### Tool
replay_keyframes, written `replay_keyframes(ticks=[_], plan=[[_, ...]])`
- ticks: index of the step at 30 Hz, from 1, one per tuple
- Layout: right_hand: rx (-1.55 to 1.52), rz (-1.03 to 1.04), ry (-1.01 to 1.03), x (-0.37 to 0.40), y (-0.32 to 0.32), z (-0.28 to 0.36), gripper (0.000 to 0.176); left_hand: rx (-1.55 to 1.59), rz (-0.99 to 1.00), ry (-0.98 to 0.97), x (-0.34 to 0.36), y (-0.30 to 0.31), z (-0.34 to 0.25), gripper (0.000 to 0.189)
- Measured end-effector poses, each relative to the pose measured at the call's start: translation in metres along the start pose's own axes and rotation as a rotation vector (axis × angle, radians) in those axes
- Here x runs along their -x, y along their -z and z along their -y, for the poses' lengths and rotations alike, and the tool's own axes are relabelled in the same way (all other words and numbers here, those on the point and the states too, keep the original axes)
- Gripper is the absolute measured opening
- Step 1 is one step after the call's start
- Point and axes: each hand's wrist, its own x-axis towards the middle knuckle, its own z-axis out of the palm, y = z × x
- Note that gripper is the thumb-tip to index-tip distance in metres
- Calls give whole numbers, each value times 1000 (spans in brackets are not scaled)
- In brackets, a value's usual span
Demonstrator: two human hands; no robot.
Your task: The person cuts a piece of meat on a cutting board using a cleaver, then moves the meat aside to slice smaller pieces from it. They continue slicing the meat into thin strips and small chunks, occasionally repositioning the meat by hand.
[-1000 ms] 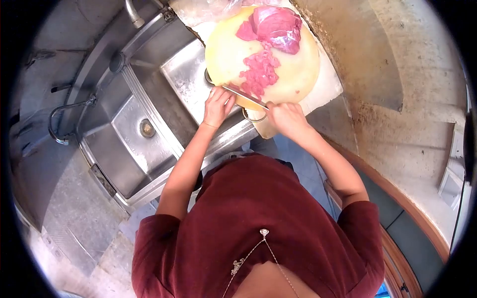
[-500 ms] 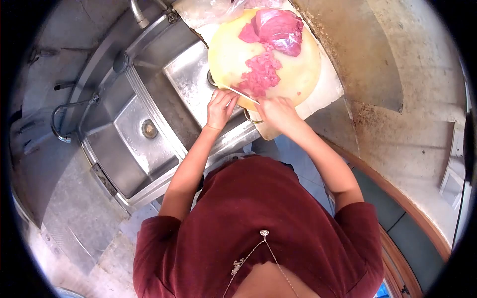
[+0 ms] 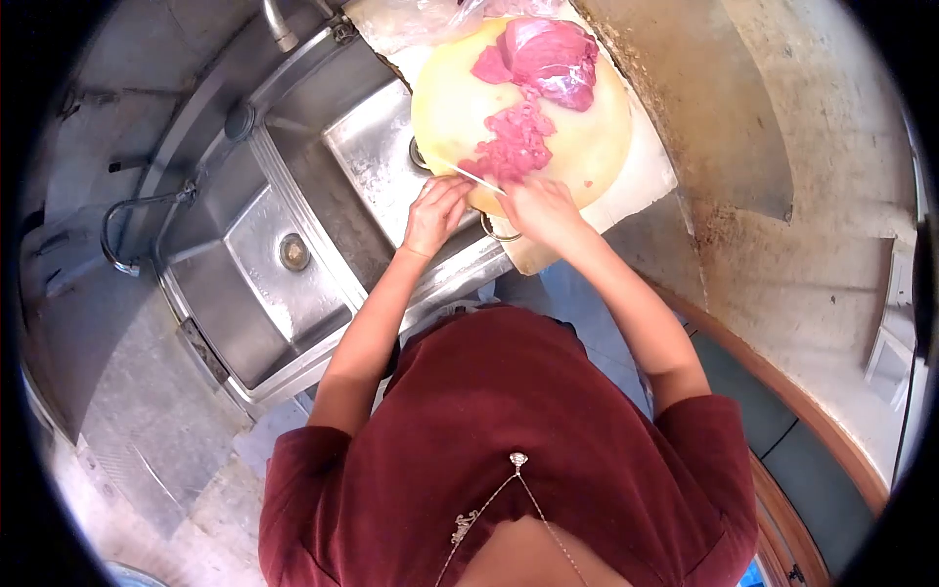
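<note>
A round yellow cutting board point(image 3: 445, 108) carries raw red meat. At its near edge my right hand point(image 3: 540, 208) is closed around the handle of a knife point(image 3: 476, 178), whose thin blade points left. My left hand point(image 3: 437, 210) is beside the blade tip, its fingers bent together over what looks like a piece of meat, mostly hidden by the fingers and blade. Just beyond the knife lies a heap of sliced meat point(image 3: 516, 140). Farther back on the board rests a large chunk of meat point(image 3: 553, 61), with a shiny surface.
A steel double sink point(image 3: 357, 220) stands to the left, with a curved faucet point(image 3: 117, 235) over its left side and another spout point(image 3: 284, 37) behind. Clear plastic bags point(image 3: 421, 24) lie behind the board. A stained wall panel point(image 3: 724, 108) rises on the right.
The knife and my right hand have shifted slightly away from me and to the left. My left hand stays nearly in place. The meat chunk has not moved.
</note>
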Motion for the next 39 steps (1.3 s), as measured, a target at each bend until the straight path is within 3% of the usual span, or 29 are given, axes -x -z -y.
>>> replay_keyframes(ticks=[3, 8, 11, 14, 15, 18, 21, 25, 28, 30, 32, 33, 35, 37, 39], plan=[[18, 191, -130, 34, 7, 2, 22, -14, 20, 10, 3, 1, 4, 17], [-89, -2, -74, -14, -26, 14, 22, -25, -15, 18, 3, -5, 5, 16], [-100, 15, -60, -42, -14, 22, 22, -16, 5, -11, -1, 0, 5, 14], [-131, 101, -103, -15, 21, 18, 23, -27, 22, 5, -6, 5, -7, 16], [-70, -5, -62, -1, 4, 6, 24, -112, 14, -13, -5, 6, -6, 18], [-8, 178, -136, 28, -1, -3, 24, -81, -9, -28, 2, 3, 1, 20], [-106, 50, -99, 2, -33, -5, 24, -73, -15, -2, -4, 2, -3, 16], [-211, 64, -91, -20, 1, -5, 28, -50, 48, 38, -13, 6, -6, 13], [-648, -94, -322, 0, -2, -49, 38, 66, 10, 102, -29, -11, -6, 17], [-894, -143, -448, 17, -16, -86, 38, 140, -23, -4, -62, -22, -26, 21], [-868, -259, -541, 35, -9, -99, 39, 311, 103, 153, -91, -34, -34, 21], [-848, -227, -692, 43, 7, -94, 38, 250, 57, 185, -107, -40, -25, 20], [-735, -384, -636, 56, 1, -99, 37, 134, -32, 255, -141, -54, 4, 20], [-588, -524, -565, 68, 1, -89, 35, -190, -214, 268, -167, -64, 41, 25], [-448, -378, -558, 75, 11, -68, 34, -251, -5, 435, -183, -65, 45, 30]])
